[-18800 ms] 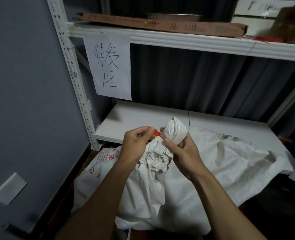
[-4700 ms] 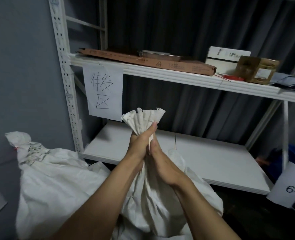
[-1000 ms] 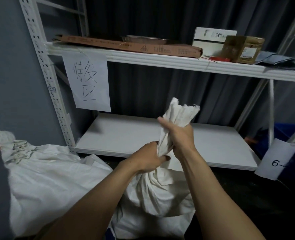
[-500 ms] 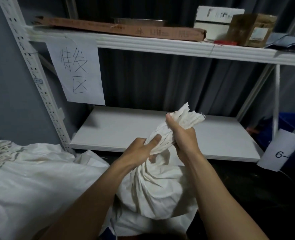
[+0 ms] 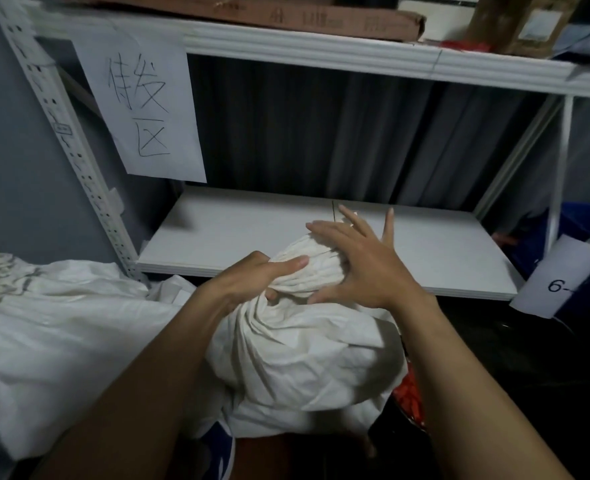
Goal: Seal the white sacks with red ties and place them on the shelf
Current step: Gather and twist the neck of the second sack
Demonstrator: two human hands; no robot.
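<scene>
Low in the middle of the scene, just in front of the shelving, sits a crumpled white woven sack (image 5: 304, 358). Its mouth is gathered and twisted into a thick neck that leans toward the far right. The left hand (image 5: 252, 282) is clamped on that neck just below the bunch, with its fingers curled round the twisted cloth and its thumb laid along the top. The right hand (image 5: 359, 268) is spread wide, fingers straight and apart. Its palm presses against the right side of the bunched mouth and it grips nothing. The bunch overlaps the near edge of the white lower shelf board (image 5: 234, 233); whether it touches the board cannot be told.

Just beside it on the left, a second, larger white woven sack (image 5: 61, 323) slumps against the grey wall (image 5: 9, 168), its gathered neck at the left edge of the view. A white perforated steel upright (image 5: 68, 133) rises between the wall and the shelves. A white paper sheet with black handwritten characters (image 5: 148, 109) hangs from the white upper shelf (image 5: 321, 50). That shelf carries a long flat brown cardboard carton (image 5: 286, 15) and, further right, a brown cardboard box (image 5: 515, 22). A dark pleated curtain (image 5: 321, 133) hangs behind the shelves. On the right is a white paper tag marked "6-" (image 5: 560, 278). Near the right forearm lies a cluster of small red-orange pieces (image 5: 411, 396), too blurred to identify.
</scene>
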